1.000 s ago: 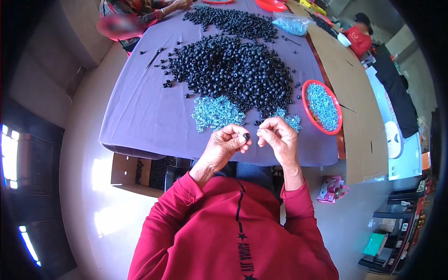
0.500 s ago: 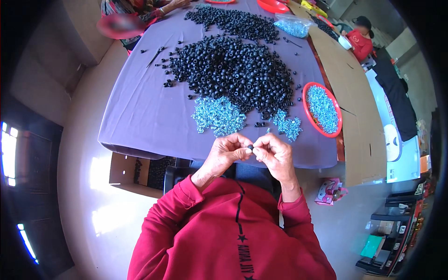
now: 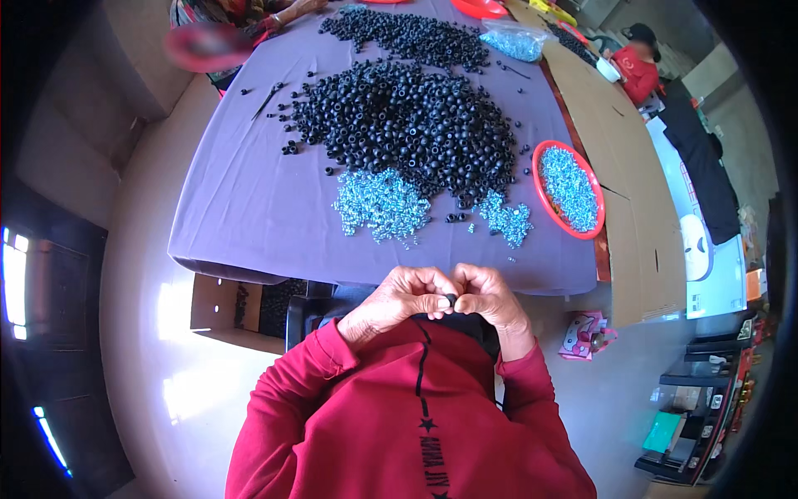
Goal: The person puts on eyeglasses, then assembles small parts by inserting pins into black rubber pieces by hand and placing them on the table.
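Between the fingertips of both hands sits a small black round cap-like piece, held just off the table's near edge in front of my body. My left hand pinches it from the left, my right hand from the right. The fingers hide most of it. Beyond my hands lies a big heap of similar black hollow pieces. At its near side are a pile of small shiny light-blue pieces and a smaller blue pile. A few black pieces lie between these piles.
A red plate of blue pieces stands at the right on the purple cloth. Farther off are another black heap and a clear bag. A person sits far right; another's hand shows far left. Below the table is a cardboard box.
Both hands have drawn back toward my body, off the cloth's near edge, still pinching the small black piece. The view has shifted slightly.
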